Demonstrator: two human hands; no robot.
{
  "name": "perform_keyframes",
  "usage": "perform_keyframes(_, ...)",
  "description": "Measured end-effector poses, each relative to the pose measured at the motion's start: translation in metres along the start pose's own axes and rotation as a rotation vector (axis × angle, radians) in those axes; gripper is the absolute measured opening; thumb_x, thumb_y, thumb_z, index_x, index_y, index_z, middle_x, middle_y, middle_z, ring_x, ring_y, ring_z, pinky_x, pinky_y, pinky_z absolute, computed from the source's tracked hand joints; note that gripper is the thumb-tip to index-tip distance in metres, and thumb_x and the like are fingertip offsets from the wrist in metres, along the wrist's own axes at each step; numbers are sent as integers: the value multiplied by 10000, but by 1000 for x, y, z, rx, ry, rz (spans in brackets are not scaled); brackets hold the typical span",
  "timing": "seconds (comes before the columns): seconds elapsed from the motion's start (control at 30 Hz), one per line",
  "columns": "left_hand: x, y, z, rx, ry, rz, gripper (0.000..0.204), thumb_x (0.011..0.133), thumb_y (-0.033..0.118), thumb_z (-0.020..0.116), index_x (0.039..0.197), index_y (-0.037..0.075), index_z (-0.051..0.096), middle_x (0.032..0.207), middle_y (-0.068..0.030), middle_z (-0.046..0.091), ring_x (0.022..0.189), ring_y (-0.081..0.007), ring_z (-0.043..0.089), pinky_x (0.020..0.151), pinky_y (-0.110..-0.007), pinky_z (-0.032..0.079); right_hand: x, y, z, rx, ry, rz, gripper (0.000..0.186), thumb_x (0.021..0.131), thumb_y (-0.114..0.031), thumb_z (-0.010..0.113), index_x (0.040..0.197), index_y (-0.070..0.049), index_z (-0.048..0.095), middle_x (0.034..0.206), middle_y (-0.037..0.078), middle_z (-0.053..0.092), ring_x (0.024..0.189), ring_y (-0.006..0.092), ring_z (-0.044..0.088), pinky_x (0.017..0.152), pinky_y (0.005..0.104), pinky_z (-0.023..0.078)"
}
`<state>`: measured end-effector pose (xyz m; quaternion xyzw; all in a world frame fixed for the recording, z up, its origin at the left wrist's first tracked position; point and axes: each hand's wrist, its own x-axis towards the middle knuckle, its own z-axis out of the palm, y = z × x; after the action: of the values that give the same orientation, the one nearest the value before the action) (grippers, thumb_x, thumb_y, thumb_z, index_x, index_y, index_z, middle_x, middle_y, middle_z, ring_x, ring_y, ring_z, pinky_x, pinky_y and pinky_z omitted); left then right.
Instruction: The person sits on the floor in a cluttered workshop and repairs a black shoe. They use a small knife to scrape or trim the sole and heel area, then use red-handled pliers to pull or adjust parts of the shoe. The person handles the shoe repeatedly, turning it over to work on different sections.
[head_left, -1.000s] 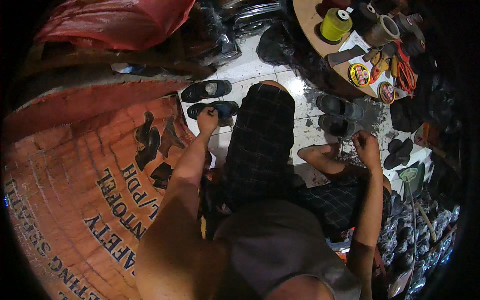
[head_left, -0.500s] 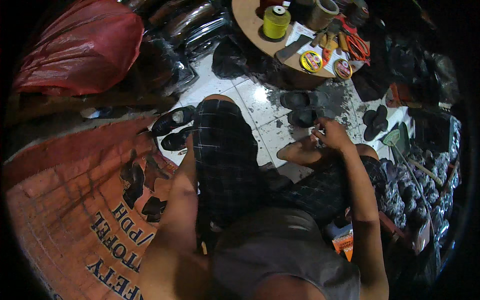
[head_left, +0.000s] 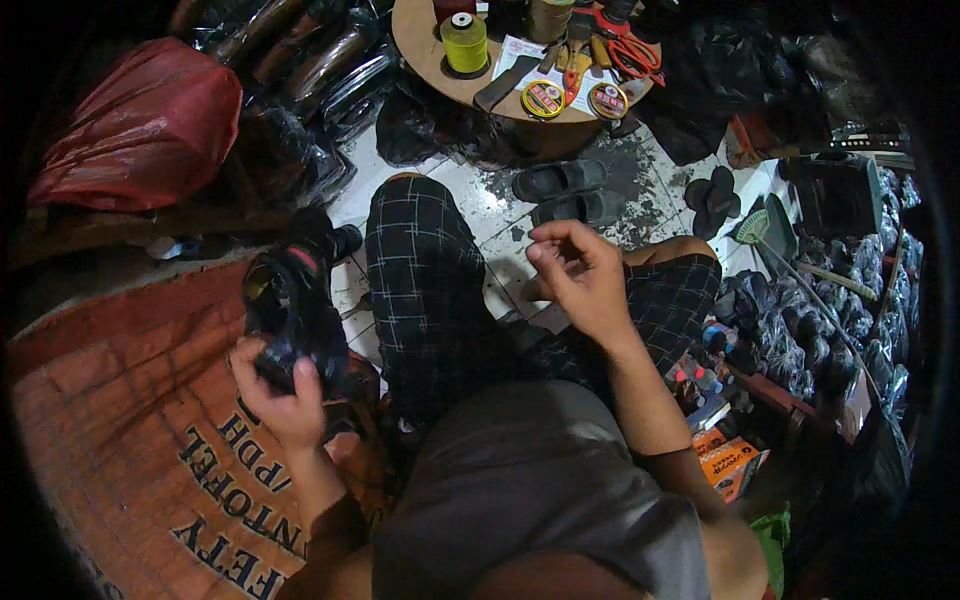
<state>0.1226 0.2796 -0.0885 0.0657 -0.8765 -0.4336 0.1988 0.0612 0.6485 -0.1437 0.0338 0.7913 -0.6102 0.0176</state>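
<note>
My left hand [head_left: 285,400] grips a black shoe [head_left: 305,320] with a small red patch inside it, thumb on one side and fingers on the other. The shoe is raised at my left, beside my knee and over the orange printed sheet [head_left: 130,400]. My right hand [head_left: 585,280] is lifted in front of my bent right leg, with its fingers curled in and thumb toward the index finger. What it holds, if anything, is too small to make out. Beyond it, a pair of dark shoes [head_left: 565,180] lies on the tiled floor.
Ahead stands a round table [head_left: 425,50] with yellow thread [head_left: 465,45], round tins [head_left: 543,99], orange-handled scissors [head_left: 635,60] and hand tools. A red plastic bag [head_left: 140,125] is at far left. Plastic-wrapped goods [head_left: 790,345] and a green fly swatter [head_left: 755,228] lie at right.
My left hand has come into view with the black shoe in its grip. My right hand has moved away from my foot, nearer and leftward. The view has shifted.
</note>
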Motion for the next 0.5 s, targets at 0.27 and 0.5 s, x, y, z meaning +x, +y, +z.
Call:
perform_keyframes(0.27,1,47,75,-195,-151,814,512,664,333,925,979,193,547,896,-5,575,841,-242,601,1008,-520,427,-8,-42,27,896,-333,350,885,1043,-682,567,1654,-76,364,1536,126,578,1270,208,637,1023,423,537)
perform_keyframes(0.5,-34,37,148,-303,-170,983,561,625,316,950,1014,220,558,950,25,567,891,-204,593,1004,-501,409,-15,-37,29,1279,-301,217,677,1182,-515,328,1698,-83,258,1670,123,462,1497,261,495,1261,422,369)
